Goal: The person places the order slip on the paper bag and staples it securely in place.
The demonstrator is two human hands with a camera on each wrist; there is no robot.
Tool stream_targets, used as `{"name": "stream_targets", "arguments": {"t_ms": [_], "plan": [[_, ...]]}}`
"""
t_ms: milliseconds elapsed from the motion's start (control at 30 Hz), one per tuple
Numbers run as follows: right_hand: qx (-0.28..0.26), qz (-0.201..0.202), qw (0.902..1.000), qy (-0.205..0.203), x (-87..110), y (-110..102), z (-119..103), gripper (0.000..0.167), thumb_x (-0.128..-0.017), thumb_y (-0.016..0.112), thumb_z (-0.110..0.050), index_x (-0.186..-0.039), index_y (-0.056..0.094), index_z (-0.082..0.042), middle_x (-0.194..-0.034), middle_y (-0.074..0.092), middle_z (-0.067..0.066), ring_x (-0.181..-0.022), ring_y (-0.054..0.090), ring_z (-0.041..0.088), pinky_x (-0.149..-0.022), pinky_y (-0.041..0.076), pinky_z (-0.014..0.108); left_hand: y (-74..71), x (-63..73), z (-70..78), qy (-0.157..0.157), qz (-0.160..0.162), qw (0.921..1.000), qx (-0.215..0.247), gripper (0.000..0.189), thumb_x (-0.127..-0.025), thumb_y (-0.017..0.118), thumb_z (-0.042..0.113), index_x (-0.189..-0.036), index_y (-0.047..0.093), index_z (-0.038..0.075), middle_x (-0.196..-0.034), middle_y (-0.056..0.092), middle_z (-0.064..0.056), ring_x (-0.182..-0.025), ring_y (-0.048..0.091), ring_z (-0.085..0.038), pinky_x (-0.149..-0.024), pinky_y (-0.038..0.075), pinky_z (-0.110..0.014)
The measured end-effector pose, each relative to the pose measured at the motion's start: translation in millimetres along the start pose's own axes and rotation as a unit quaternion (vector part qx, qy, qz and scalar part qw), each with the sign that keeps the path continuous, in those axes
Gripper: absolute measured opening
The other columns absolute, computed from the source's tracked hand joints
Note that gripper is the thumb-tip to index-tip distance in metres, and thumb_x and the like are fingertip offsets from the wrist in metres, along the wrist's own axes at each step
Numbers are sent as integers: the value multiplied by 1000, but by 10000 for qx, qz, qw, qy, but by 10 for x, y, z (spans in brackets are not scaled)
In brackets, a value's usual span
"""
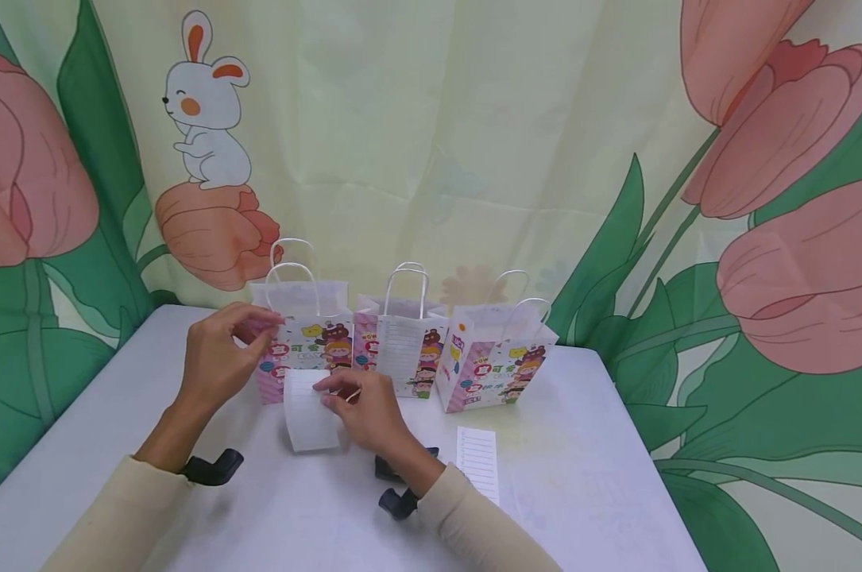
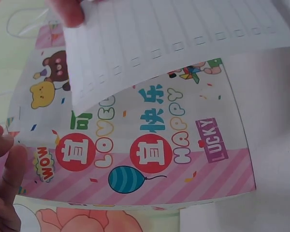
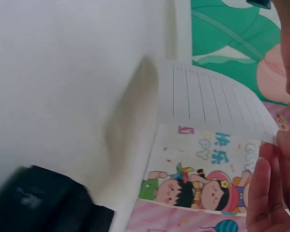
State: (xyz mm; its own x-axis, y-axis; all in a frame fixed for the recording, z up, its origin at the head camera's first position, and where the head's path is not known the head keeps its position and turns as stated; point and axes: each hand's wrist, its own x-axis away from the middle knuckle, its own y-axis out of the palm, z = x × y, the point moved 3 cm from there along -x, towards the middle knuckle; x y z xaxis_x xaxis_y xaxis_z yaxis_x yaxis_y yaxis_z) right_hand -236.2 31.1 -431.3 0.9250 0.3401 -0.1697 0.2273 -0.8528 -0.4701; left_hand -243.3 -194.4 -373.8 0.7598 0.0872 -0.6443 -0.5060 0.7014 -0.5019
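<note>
My left hand (image 1: 219,349) pinches the upper left edge of the leftmost paper gift bag (image 1: 305,338), which has white cord handles and a cartoon print with pink stripes. My right hand (image 1: 369,409) pinches a lined paper sheet (image 1: 309,417) near its upper corner, thumb against fingers. This sheet curls in front of the same bag and covers part of its printed face. In the left wrist view, small boxes run along the sheet's (image 2: 183,29) edge over the bag's coloured lettering (image 2: 157,125).
A middle gift bag (image 1: 431,349) stands close by, with a lined strip (image 1: 400,349) on its front. To its right is another gift bag (image 1: 498,369). One more lined sheet (image 1: 477,461) lies on the white table (image 1: 581,477). A tulip-patterned curtain (image 1: 473,119) hangs behind.
</note>
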Motion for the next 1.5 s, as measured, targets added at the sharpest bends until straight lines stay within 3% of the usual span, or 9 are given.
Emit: {"name": "stream_targets", "arguments": {"t_ms": [600,800,1167,1500], "plan": [[-108,437,9987,-247,-217,-102,-190,21,-94,80,-8,-109,84,-22,-97,77,-5,-79,65,6,-71,59,20,-3,-4,-27,-157,-75,9998,35,20,-90,83,6,-110,82,10,-107,80,-12,-73,69,-23,-63,51,-14],[-48,564,9972,-495,-282,-131,-259,20,-94,80,-7,-110,84,-20,-100,77,-3,-79,64,7,-73,59,19,-1,0,-28,-192,-60,9998,53,20,-90,84,7,-110,83,10,-105,80,-12,-72,68,-23,-62,51,-14],[-26,677,9962,-547,-356,-145,-326,19,-96,78,-10,-110,84,-21,-100,76,-5,-81,67,7,-76,60,19,-8,7,-2,-256,-94,9995,143,21,-90,85,11,-111,83,10,-106,80,-15,-73,69,-26,-63,49,-12],[5,839,9952,-510,-423,-139,-337,18,-98,76,-9,-111,84,-18,-99,77,-2,-77,66,7,-75,59,19,4,-6,-28,-168,-85,9998,92,19,-91,83,9,-110,83,11,-103,81,-10,-68,65,-15,-61,53,-16]]}}
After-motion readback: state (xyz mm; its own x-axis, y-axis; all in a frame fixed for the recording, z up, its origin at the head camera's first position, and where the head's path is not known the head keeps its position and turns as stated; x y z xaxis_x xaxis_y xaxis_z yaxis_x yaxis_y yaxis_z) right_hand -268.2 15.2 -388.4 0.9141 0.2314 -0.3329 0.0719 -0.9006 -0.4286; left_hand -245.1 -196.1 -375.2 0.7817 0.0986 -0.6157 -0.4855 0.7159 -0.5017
